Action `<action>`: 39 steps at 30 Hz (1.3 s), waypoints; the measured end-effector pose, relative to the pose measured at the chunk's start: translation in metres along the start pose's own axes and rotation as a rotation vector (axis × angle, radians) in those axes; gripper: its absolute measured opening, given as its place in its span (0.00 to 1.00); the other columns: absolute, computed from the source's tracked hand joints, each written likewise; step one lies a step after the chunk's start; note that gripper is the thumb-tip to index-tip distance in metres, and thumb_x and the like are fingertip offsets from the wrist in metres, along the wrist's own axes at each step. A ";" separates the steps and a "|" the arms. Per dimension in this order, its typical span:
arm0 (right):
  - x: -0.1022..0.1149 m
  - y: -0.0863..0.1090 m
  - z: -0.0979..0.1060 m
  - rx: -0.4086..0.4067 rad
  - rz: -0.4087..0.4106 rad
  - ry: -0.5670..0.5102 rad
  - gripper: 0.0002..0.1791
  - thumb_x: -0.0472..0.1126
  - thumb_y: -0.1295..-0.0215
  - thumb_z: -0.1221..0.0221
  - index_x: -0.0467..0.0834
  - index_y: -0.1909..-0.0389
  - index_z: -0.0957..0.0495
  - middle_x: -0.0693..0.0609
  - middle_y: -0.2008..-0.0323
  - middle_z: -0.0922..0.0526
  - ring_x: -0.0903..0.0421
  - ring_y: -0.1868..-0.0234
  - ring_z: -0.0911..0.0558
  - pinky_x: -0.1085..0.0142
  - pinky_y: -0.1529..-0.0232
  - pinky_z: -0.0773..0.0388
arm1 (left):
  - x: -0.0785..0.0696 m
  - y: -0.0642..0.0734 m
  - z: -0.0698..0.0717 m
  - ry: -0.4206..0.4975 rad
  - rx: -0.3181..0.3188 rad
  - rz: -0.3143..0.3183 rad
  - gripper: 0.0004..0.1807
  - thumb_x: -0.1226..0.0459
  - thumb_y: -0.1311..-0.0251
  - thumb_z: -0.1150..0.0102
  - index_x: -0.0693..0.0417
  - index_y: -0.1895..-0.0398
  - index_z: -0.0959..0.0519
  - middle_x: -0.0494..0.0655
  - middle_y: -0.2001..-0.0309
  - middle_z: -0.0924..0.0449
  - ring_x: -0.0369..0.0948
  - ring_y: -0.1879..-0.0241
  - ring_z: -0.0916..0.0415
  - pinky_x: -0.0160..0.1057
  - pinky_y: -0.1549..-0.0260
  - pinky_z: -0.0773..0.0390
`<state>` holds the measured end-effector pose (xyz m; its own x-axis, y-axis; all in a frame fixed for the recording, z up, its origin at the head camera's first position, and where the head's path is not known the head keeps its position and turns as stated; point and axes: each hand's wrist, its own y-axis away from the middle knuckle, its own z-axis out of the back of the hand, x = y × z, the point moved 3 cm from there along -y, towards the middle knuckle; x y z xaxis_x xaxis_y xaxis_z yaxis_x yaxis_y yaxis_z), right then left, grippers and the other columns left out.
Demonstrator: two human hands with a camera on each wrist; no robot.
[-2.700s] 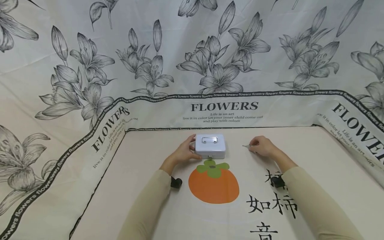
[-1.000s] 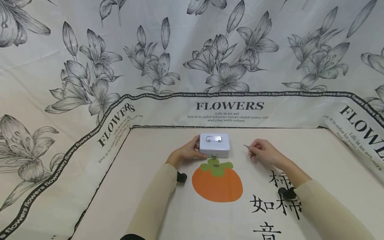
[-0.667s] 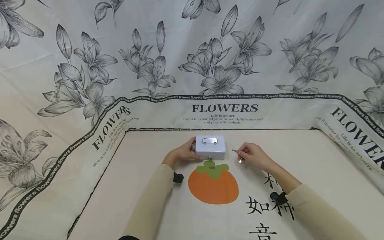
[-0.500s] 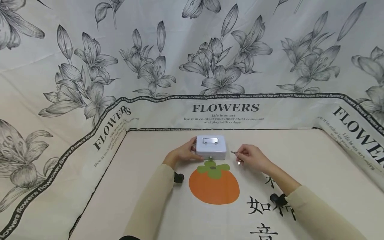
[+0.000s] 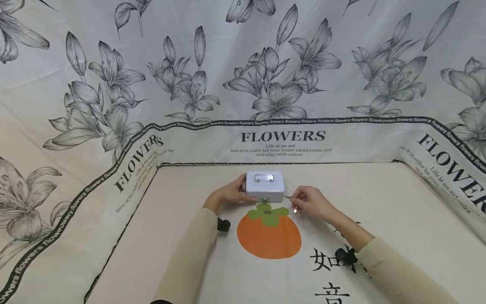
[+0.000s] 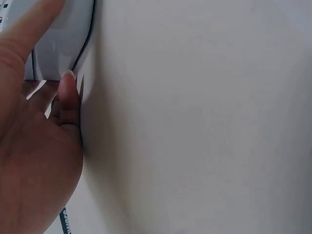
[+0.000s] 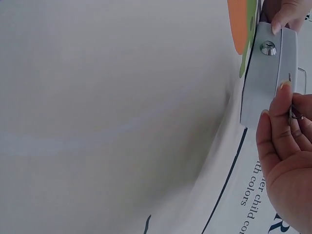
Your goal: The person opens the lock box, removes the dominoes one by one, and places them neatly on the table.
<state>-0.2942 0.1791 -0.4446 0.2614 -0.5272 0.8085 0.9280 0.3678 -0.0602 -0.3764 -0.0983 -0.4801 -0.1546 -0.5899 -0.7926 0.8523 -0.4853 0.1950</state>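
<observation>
A small white metal cash box (image 5: 265, 185) with a folding handle on its lid stands on the table cover. My left hand (image 5: 229, 193) grips its left end, thumb along the front and fingers round the side; in the left wrist view, the thumb (image 6: 36, 24) lies across the box wall. Between thumb and fingers my right hand (image 5: 312, 203) pinches a small key (image 7: 290, 78), its tip pointing toward the box's right front corner. A metal ring (image 7: 297, 116) hangs by the fingers. The round lock (image 7: 268, 48) on the box front shows a bare keyhole.
The pale table cover (image 5: 182, 190) carries a printed orange persimmon (image 5: 268, 236) just in front of the box, with black characters (image 5: 325, 259) to its right. Behind the table rises a flower-printed cloth (image 5: 281, 101) with a dark border. It also folds up along both sides.
My right hand has moved left with the key, from well right of the cash box to close by its right front corner. My left hand keeps its grip on the box.
</observation>
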 end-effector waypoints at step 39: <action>0.026 -0.017 -0.032 -0.018 0.103 0.020 0.03 0.27 0.29 0.42 0.30 0.62 0.24 0.40 0.72 0.15 0.47 0.80 0.20 0.65 0.79 0.22 | -0.001 0.001 -0.001 0.160 -0.032 -0.046 0.49 0.48 0.37 0.31 0.45 0.18 0.46 0.51 0.30 0.31 0.47 0.36 0.34 0.49 0.32 0.37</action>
<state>-0.2950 0.1341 -0.4410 0.3611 -0.5026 0.7855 0.9003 0.4074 -0.1532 -0.3749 -0.0981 -0.4797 -0.1141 -0.4563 -0.8825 0.8621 -0.4869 0.1403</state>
